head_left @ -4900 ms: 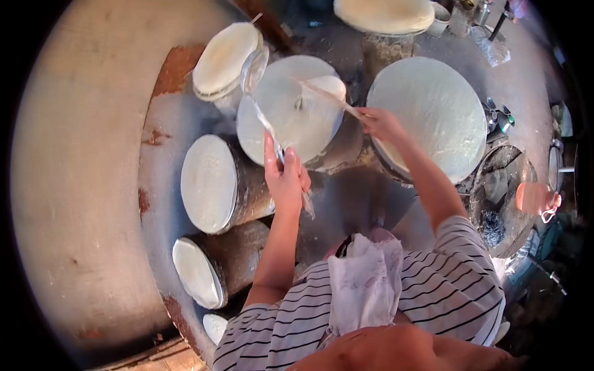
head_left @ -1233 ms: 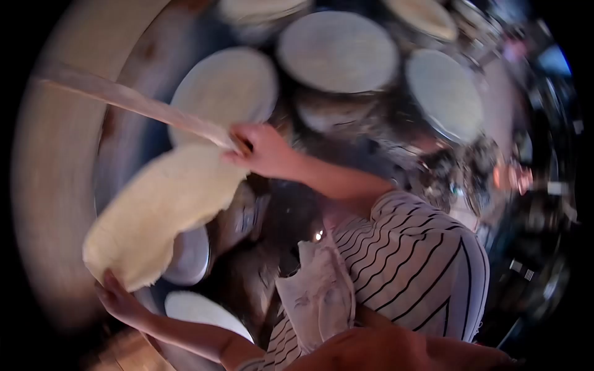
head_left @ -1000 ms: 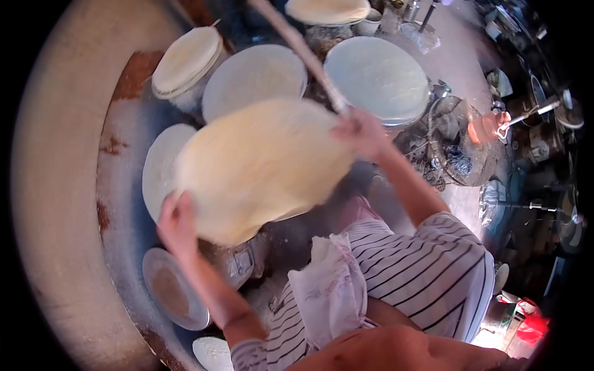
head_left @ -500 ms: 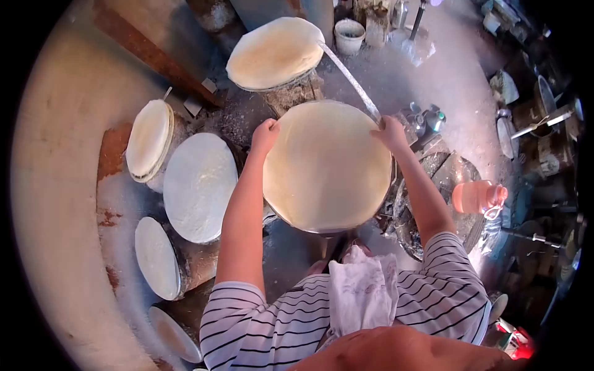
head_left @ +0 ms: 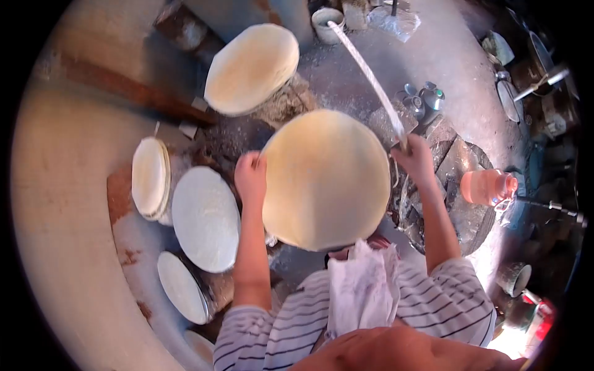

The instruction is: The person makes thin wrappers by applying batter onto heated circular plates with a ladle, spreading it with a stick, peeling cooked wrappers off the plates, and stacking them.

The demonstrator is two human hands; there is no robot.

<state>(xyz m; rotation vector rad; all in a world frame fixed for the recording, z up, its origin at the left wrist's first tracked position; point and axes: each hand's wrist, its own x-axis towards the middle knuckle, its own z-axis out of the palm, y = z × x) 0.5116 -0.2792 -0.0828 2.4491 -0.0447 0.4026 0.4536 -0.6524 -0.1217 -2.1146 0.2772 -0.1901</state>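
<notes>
A large, round, pale yellow flatbread [head_left: 327,179] lies flat over a round griddle in front of me, hiding nearly all of it. At its upper left edge is my left hand [head_left: 251,174], closed with the fingertips on the rim of the bread. To the right of the bread my right hand [head_left: 416,159] grips the lower end of a long, flat, whitish stick [head_left: 371,77]. The stick points up and left, its far end over a small bucket.
A stack of flatbreads [head_left: 252,69] stands at the upper left, with a smaller stack [head_left: 148,178] below it. Two round white griddles [head_left: 206,219] [head_left: 182,287] are on the left. On the right are a pink bottle [head_left: 486,187] and metal flasks [head_left: 431,102].
The flatbread, carried in both hands about a second ago, now lies flat on the round griddle. Since half a second ago the view has shifted and my right hand, with the stick, has moved off the bread's edge.
</notes>
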